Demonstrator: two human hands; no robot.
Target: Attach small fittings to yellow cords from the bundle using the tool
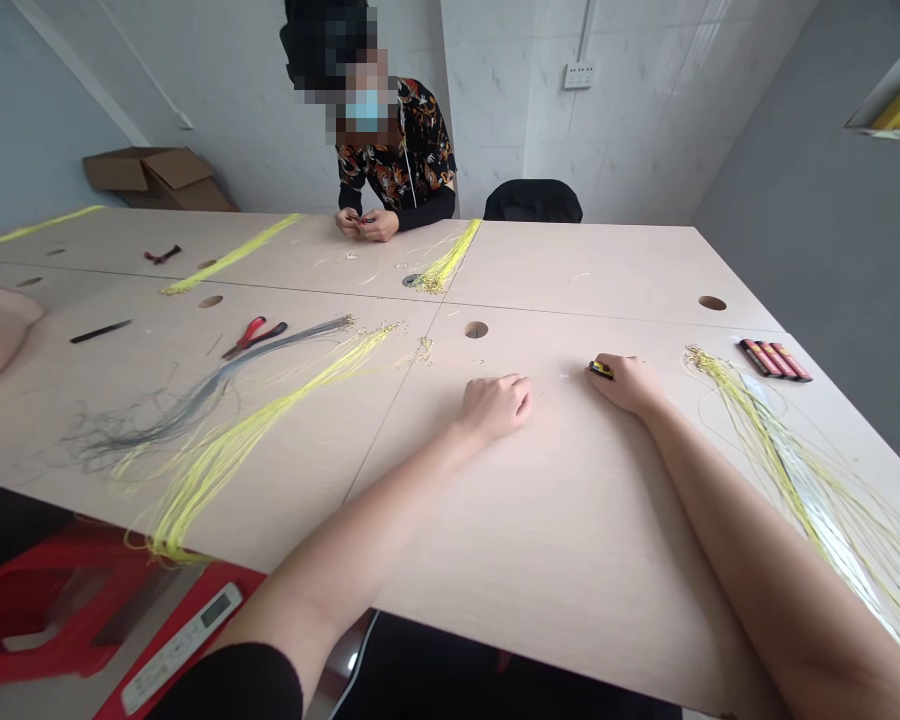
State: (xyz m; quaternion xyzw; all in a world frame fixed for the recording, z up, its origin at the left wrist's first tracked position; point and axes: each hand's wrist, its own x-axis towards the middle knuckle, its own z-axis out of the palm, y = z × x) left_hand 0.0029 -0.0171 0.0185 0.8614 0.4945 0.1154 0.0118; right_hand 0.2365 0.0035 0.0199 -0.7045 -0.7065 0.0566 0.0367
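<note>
My left hand is closed above the table, its fingers curled; what it holds, if anything, is too small to make out. My right hand rests on the table to the right, closed around a small black and yellow tool. Left of my left hand lies a long bundle of yellow threads with small hooks at its far end. A grey thread bundle runs beside it. More yellow threads lie to the right of my right hand.
Red-handled pliers and a black tool lie at left. Several red cylinders sit at right. Across the table a masked person works with both hands. Another person's arm rests at far left.
</note>
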